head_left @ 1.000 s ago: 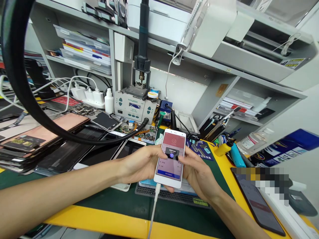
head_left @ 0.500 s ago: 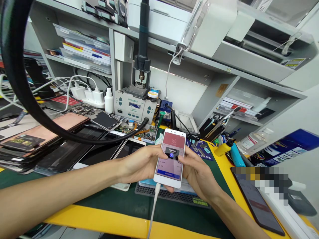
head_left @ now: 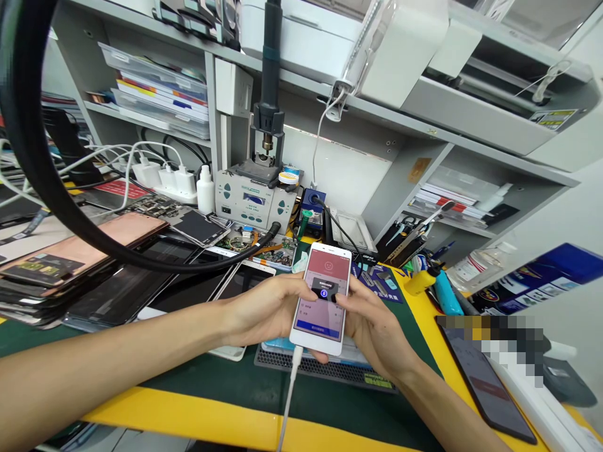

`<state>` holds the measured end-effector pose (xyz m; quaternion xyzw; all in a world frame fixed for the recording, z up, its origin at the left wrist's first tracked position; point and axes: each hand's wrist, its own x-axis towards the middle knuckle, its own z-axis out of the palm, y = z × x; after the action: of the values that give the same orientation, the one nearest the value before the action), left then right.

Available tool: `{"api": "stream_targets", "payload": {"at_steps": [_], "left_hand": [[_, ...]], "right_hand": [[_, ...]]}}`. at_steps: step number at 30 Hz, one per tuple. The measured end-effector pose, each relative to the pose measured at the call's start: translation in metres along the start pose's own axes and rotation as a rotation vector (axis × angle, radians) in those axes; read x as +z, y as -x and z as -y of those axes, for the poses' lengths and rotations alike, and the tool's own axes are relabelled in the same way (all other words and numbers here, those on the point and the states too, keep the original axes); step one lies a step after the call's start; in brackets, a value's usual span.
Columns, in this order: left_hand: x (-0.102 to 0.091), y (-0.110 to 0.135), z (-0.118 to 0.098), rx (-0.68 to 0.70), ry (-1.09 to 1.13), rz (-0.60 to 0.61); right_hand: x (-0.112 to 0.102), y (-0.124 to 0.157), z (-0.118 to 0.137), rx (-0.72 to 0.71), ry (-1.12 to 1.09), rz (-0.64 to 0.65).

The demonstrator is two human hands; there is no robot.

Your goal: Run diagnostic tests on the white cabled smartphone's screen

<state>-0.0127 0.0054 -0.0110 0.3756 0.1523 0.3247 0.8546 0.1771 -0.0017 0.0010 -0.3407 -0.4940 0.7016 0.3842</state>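
A white smartphone (head_left: 321, 317) is held upright, tilted back, between both hands above the green mat (head_left: 226, 389). Its lit screen shows a reddish top, a dark pop-up box with a blue round icon, and a blue bar below. My left hand (head_left: 273, 304) grips the phone's left edge, thumb over the screen. My right hand (head_left: 372, 320) grips the right edge, its thumb also on the glass. The other fingers are mostly hidden behind the phone. A white charging cable (head_left: 291, 383) is plugged into its bottom end. Beneath lies a dark perforated pad (head_left: 325, 371), partly covered.
Several phones and phone parts (head_left: 136, 276) lie stacked at the left. A hot air station (head_left: 249, 201) stands behind, its thick black hose (head_left: 70, 213) looping across the left. At the right are a yellow bottle (head_left: 421, 281), a tablet-like dark device (head_left: 485, 383) and a tool holder (head_left: 400, 242).
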Motion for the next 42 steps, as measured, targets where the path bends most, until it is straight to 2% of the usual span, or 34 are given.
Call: {"api": "stream_targets", "payload": {"at_steps": [28, 42], "left_hand": [[0.0012, -0.0006, -0.0003, 0.0, -0.016, 0.01], [0.0024, -0.0002, -0.0009, 0.003, -0.004, -0.032]], "right_hand": [[0.001, -0.0006, 0.0001, -0.006, 0.031, 0.01], [0.0026, 0.0001, 0.0005, -0.001, 0.038, -0.004]]}}
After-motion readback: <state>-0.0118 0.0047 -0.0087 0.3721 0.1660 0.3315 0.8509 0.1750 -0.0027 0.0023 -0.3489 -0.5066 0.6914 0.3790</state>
